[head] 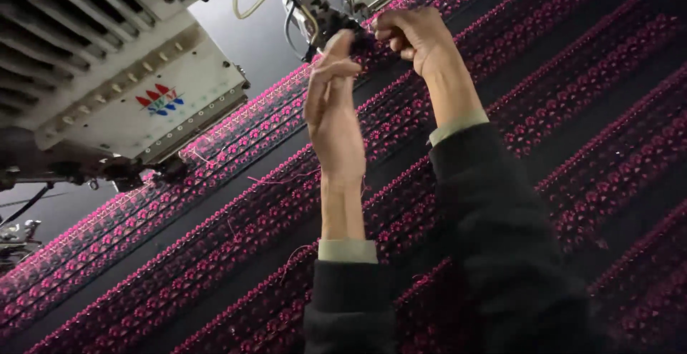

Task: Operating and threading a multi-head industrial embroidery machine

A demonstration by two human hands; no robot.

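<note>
Both arms wear loose black knit sleeves over a pale grey-green undershirt, whose cuffs peek out at each wrist. The left hand [333, 114] and right hand [415, 36] are bare, without gloves.

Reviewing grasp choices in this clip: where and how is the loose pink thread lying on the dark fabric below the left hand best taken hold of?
Likely pinch the loose pink thread at its free, raised curl with fingertips, coming from above: it lies slack on the embroidered fabric, clear of the left hand and right hand.

Both arms outstretched, left hand [330, 104] pinched, right hand [415, 36] fisted, perhaps in a grip.
</note>
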